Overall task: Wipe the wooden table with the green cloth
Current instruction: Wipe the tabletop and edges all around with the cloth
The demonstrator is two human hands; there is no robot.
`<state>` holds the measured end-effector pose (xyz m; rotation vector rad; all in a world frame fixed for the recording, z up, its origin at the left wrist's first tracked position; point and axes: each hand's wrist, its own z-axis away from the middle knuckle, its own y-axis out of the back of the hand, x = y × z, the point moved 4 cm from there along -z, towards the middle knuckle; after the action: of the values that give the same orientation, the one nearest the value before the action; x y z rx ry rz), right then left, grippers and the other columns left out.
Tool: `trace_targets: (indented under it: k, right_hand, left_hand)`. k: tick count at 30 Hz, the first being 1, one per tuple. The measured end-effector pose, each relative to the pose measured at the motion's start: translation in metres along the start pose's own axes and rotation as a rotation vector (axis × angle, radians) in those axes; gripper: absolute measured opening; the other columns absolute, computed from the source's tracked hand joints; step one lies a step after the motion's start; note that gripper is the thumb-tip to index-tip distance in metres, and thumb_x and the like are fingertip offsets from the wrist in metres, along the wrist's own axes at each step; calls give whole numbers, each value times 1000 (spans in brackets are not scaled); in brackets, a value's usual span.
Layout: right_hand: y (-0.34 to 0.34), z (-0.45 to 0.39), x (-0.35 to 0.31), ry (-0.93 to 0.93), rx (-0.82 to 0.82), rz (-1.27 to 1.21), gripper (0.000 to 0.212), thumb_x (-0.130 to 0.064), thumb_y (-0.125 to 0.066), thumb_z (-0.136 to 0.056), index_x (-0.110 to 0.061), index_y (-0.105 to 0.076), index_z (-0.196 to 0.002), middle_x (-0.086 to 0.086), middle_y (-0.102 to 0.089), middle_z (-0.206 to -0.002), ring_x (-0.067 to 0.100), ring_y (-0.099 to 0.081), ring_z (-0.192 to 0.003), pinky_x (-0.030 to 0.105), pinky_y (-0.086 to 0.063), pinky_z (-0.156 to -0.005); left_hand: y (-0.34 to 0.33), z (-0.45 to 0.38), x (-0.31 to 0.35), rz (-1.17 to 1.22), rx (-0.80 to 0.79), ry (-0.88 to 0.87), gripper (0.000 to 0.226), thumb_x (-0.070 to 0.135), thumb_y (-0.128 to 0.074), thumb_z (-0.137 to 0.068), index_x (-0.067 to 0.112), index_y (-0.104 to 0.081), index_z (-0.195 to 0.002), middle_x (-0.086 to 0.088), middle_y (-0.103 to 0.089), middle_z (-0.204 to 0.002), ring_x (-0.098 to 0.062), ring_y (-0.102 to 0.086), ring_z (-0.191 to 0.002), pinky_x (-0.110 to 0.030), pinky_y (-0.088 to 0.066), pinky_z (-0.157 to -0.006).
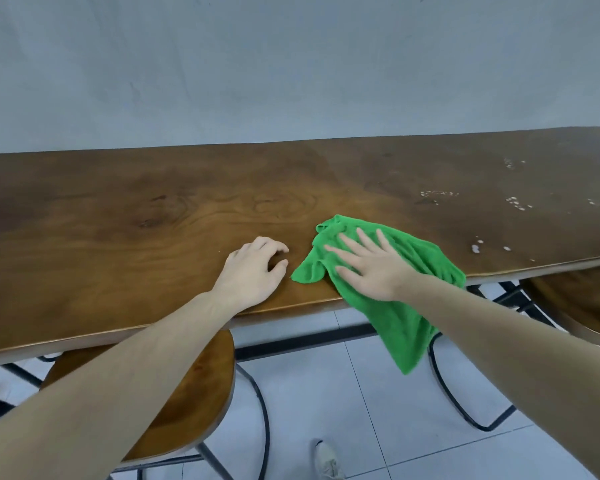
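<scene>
Pressed flat, fingers spread, right hand point(374, 268) on green cloth point(395, 306); best swept toward three o'clock over white specks point(476, 248) on wooden table point(153, 220).

Round wooden stool point(174, 403) on black metal legs, tucked under near table edge at left. Second stool point(582, 299) at right. White tiled floor point(361, 410); pale shoe point(328, 460). Grey wall point(257, 64) behind.

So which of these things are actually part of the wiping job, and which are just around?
Part of the job:
- green cloth, half hanging over the near edge
- wooden table
- right hand, pressing flat on the cloth
- white specks on the table's right part

Just around:
- left hand, resting on the table
- two stools underneath
- shoe on the floor
</scene>
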<state>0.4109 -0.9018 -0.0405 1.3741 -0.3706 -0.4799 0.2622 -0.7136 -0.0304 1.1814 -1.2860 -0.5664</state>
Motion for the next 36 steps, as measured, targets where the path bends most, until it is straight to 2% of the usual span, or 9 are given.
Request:
trace_targets:
  k: [5,10,15,19,24,28,33,36]
  right_hand:
    - [2,-29,-27,227,-11,-12,58,-65,-16,-102,-52,-4,-157,-15,8,-169,20,17,-156,44,13,-125]
    - [6,-28,30,366,-23,-29,63,-78,-6,-91,-62,-6,-152,-20,2,-169,11,13,-156,40,10,-126]
    - [14,-54,99,369,-41,-9,61,-80,-2,-89,-67,-2,-148,-20,5,-169,11,15,-155,43,8,-126]
    - [23,-101,116,426,-43,6,57,-76,-8,-94,-65,-2,-150,-17,6,-169,13,15,-155,41,12,-126]
    - [37,-188,136,442,-16,9,56,-70,-14,-100,-59,-7,-154,-14,2,-170,16,9,-157,42,8,-126]
    - [47,-262,151,388,-10,-8,54,-63,-11,-103,-55,-7,-156,-13,1,-170,16,6,-157,44,6,-127]
    - [58,-343,168,211,0,-59,54,-55,-8,-105,-50,-4,-159,-8,4,-171,20,7,-157,46,6,-126]
    - [64,-374,158,264,-49,-24,52,-56,-7,-105,-54,-2,-157,-9,7,-171,26,10,-157,51,7,-126]
  left_hand:
    - [-10,-29,5,-23,-4,-9,34,40,-43,-99,33,-54,-130,11,-49,-138,-17,-43,-129,-45,-31,-111]
    - [-26,-79,18,-69,-3,-25,34,40,-44,-98,33,-56,-128,10,-51,-137,-18,-43,-130,-46,-31,-110]
    - [-43,-144,39,-79,-13,17,37,41,-46,-96,32,-53,-131,9,-49,-141,-19,-41,-132,-47,-29,-111]
    - [-46,-192,36,-101,14,106,39,37,-48,-95,28,-53,-132,5,-50,-140,-22,-43,-131,-47,-31,-109]
    - [-38,-242,8,-109,103,277,36,35,-51,-93,28,-56,-128,0,-52,-137,-26,-46,-129,-46,-33,-107]
    - [-37,-274,-10,-116,136,356,35,34,-50,-93,28,-58,-126,1,-52,-139,-24,-45,-130,-47,-33,-109]
    - [-40,-294,-21,-146,208,407,32,33,-45,-95,30,-57,-124,6,-51,-137,-20,-42,-131,-44,-27,-111]
    - [-46,-293,-19,-204,223,385,33,35,-41,-96,29,-53,-126,7,-49,-137,-19,-39,-133,-44,-24,-112]
